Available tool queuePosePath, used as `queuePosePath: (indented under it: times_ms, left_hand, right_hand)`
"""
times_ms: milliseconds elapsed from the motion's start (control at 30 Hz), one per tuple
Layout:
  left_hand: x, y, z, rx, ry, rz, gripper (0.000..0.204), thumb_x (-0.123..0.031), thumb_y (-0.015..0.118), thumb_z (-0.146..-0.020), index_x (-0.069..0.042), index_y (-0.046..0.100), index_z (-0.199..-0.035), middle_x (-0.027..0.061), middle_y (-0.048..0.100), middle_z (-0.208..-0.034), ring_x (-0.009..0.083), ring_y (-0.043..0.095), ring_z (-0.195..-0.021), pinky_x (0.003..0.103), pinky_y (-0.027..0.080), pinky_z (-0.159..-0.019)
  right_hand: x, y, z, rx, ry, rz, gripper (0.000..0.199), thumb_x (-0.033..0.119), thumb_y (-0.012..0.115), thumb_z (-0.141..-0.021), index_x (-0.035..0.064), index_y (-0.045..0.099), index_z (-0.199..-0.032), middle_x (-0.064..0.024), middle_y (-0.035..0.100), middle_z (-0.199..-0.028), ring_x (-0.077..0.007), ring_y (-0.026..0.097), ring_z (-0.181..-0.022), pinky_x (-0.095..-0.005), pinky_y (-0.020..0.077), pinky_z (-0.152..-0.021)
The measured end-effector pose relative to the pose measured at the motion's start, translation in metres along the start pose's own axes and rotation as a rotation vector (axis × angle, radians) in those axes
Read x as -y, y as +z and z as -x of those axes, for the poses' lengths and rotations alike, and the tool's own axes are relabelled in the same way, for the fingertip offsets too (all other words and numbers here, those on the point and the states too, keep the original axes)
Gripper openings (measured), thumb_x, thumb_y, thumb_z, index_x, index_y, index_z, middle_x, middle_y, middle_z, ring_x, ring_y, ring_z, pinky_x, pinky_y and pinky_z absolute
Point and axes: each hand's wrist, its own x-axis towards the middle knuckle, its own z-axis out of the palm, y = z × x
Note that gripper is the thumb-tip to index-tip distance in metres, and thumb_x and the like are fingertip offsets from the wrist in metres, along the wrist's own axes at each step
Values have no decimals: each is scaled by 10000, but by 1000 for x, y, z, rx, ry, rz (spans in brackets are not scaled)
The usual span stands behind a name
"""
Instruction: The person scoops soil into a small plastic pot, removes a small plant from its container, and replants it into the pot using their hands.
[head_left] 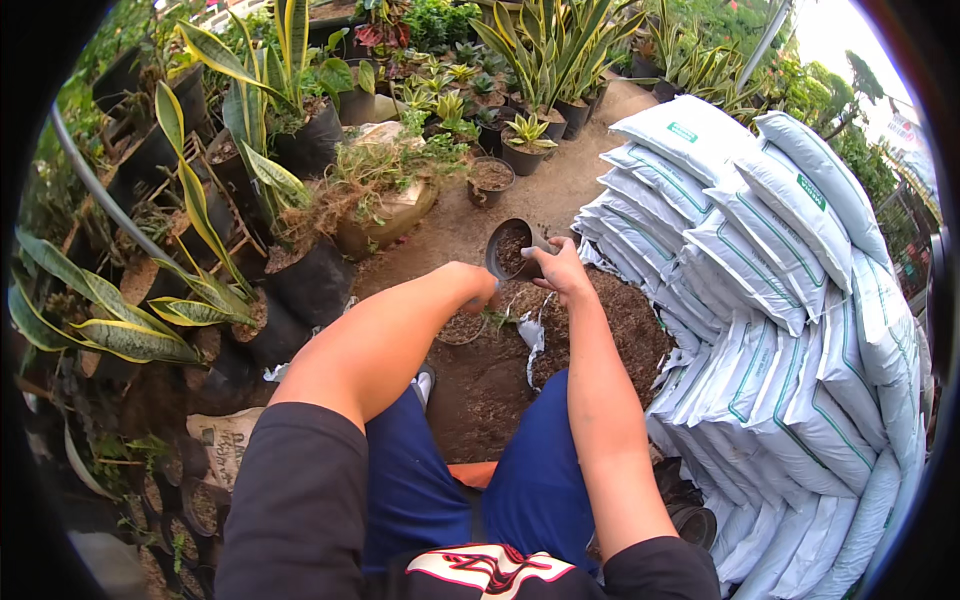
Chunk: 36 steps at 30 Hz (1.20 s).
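My right hand [562, 270] grips the rim of a black plant pot [494, 256] that tilts toward me, with brown soil [514, 247] inside. Close to the pot's left side, my left hand [474, 284] points downward; its fingers are mostly hidden behind the back of the hand, so what they hold does not show. Just below that hand stands another soil-filled pot [460, 328], partly covered by my arm. Small green leaves [496, 320] show beside it. Under my right forearm lies a heap of brown potting soil [625, 335] with torn white plastic [531, 338] at its edge.
White filled sacks [770, 370] are stacked high on the right. Potted snake plants [290, 140] crowd the left, and more [550, 60] stand at the back. A small soil-filled pot [490, 180] sits on the ground ahead, near uprooted, dry plants [370, 180]. Black pots [690, 520] lie by my right side.
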Motion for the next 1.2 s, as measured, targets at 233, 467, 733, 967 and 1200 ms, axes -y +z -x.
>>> queuePosePath:
  times_ms: [233, 467, 733, 967, 1200]
  left_hand:
    - [-10, 6, 6, -149, -358, 68, 525, -2, 761, -565, -170, 818, -1059, 151, 754, -1137, 303, 720, -1098, 469, 599, -821]
    - [7, 18, 24, -120, -329, 23, 418, -53, 776, -688, -104, 791, -1103, 133, 710, -1274, 308, 681, -1179, 462, 589, -875]
    - [46, 33, 28, -37, -282, 87, 94, 43, 609, -487, -11, 616, -563, 244, 615, -698, 359, 662, -630, 478, 463, -497]
    - [57, 33, 37, -65, -213, 90, 137, 18, 557, -483, -38, 432, -497, 134, 406, -589, 200, 357, -555, 454, 321, -449]
    - [56, 20, 42, -98, -236, 122, 129, 24, 541, -513, -39, 429, -503, 130, 398, -590, 220, 337, -558, 456, 306, -451]
  right_hand:
    - [-34, 19, -28, 76, -38, 359, 825, 294, 884, -722, -8, 474, -1371, -236, 621, -1281, -299, 694, -1021, -391, 621, -700]
    - [-37, 36, -19, 41, -173, 728, 871, 377, 909, -695, 30, 497, -1379, -267, 553, -1363, -370, 583, -1249, -437, 494, -1044]
    - [-37, 74, -12, 76, -165, 776, 839, 409, 908, -691, 95, 518, -1365, -256, 483, -1410, -444, 533, -1268, -475, 467, -1069]
    - [-34, 83, -3, 11, -129, 758, 795, 417, 904, -687, 100, 526, -1311, -251, 475, -1379, -439, 516, -1276, -479, 453, -1067]
    - [-35, 84, -2, -48, -167, 752, 740, 419, 910, -683, 100, 540, -1238, -241, 494, -1346, -419, 544, -1234, -473, 465, -1042]
